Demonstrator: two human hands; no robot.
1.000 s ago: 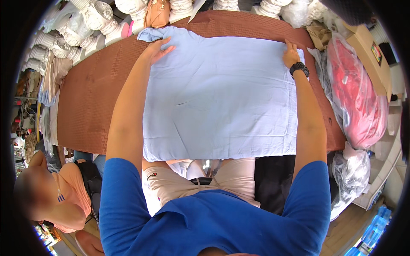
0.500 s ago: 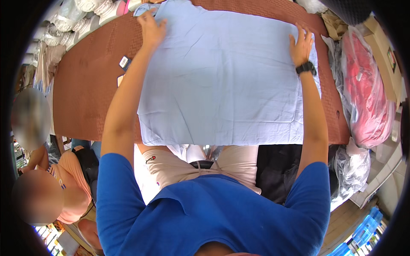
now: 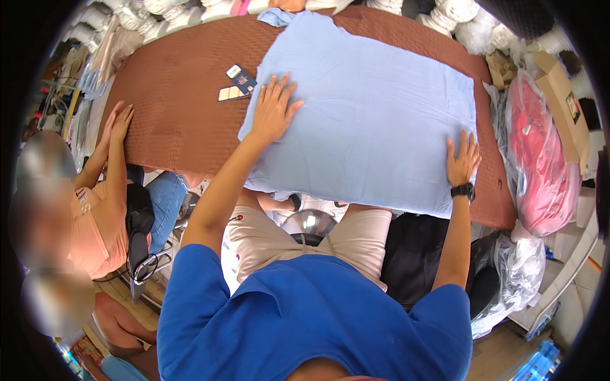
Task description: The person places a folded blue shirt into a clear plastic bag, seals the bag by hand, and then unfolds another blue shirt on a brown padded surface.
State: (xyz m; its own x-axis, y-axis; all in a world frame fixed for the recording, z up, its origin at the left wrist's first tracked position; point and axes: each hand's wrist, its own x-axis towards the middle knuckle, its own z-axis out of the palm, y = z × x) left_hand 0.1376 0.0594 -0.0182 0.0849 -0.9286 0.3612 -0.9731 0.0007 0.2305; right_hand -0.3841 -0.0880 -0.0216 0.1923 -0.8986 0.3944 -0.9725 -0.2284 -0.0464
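Observation:
A light blue garment (image 3: 362, 120), perhaps a shirt, lies spread over a brown textured table cover (image 3: 171, 120), its near edge hanging at the table's front. My left hand (image 3: 273, 111) lies flat on the garment's left side with fingers spread. Near the right edge of the cloth rests my right hand (image 3: 462, 162), fingers apart and palm down, a black watch on its wrist. Neither hand grips the fabric. A small bunched piece of the same blue cloth (image 3: 277, 17) shows at the far left end of the garment.
Left of the cloth lie a dark blue card-like packet (image 3: 241, 79) and a flat pale-panelled item (image 3: 232, 94). A seated person's hands (image 3: 117, 124) touch the table's left end. Plastic-wrapped red goods (image 3: 540, 152) and a cardboard box (image 3: 565, 105) stand at right. Fabric rolls (image 3: 171, 16) line the back.
Both hands have come back toward me from the far part of the garment and now lie flat on it. The view has shifted, showing more table and the seated person's hands at left.

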